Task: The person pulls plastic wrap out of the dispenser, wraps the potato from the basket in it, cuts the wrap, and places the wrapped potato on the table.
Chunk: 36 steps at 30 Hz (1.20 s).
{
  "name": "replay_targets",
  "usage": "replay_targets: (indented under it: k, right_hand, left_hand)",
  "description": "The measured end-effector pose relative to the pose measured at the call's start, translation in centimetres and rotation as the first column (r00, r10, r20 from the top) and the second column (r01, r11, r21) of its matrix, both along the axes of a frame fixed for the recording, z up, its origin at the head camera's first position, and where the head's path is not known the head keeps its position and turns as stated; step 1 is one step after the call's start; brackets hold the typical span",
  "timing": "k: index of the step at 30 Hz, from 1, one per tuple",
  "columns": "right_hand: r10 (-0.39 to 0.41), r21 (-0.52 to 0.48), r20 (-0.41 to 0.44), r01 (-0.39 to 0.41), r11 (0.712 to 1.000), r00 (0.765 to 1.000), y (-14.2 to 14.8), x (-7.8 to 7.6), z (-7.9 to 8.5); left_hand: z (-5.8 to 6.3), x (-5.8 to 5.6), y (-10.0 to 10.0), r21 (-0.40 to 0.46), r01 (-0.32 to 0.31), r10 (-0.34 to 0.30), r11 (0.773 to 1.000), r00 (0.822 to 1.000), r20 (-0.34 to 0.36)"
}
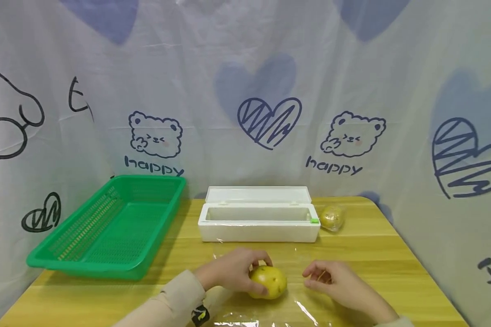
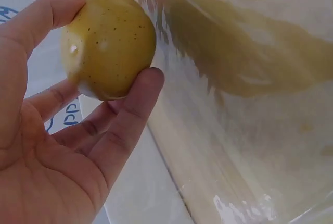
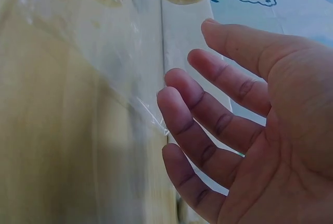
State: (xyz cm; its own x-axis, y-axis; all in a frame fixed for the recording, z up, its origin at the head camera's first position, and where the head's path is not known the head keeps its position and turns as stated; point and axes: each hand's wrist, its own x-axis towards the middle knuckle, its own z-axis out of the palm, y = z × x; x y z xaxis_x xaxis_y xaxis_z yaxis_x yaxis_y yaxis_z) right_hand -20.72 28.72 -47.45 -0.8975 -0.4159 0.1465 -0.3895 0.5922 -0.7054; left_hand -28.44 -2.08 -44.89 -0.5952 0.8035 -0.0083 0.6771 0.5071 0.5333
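My left hand (image 1: 238, 271) grips a yellow potato (image 1: 271, 282) between thumb and fingers, above a sheet of clear plastic wrap (image 2: 244, 78) spread on the table. Small dark specks dot the potato's skin in the left wrist view. To the right of the potato, my right hand (image 1: 338, 285) holds nothing, its fingers loosely bent and apart from the potato. In the right wrist view an edge of the wrap (image 3: 138, 99) runs beside the right fingertips.
Behind the hands stands a white wrap dispenser box (image 1: 259, 231) with its lid raised. A plastic-wrapped potato (image 1: 332, 218) lies at its right end. On the left is a green basket (image 1: 147, 259). A printed curtain (image 1: 212, 150) hangs behind the wooden table (image 1: 393, 259).
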Motion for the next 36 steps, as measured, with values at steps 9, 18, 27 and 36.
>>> replay_targets:
  k: [9,18,27,36]
  right_hand:
    - [0.065,-0.011,0.057,-0.065,0.998,0.996,-0.8,0.4,-0.1]
    - [0.078,0.001,0.091,-0.078,0.997,0.993,-1.0,0.7,0.0]
    - [0.093,-0.008,0.142,-0.092,0.996,0.985,-1.4,0.7,-0.1]
    - [0.072,0.003,0.26,-0.075,0.997,0.963,-1.2,1.7,0.3]
  left_hand:
    - [-0.7,0.7,0.0,-0.031,0.008,-0.007,0.999,1.0,0.026]
    - [-0.4,1.1,-0.3,-0.037,0.005,-0.004,0.999,1.0,0.018]
    - [-0.5,1.4,-0.5,-0.001,0.031,-0.031,1.0,1.0,0.001]
    - [0.0,2.4,-3.3,0.035,-0.007,0.008,0.999,1.0,-0.007]
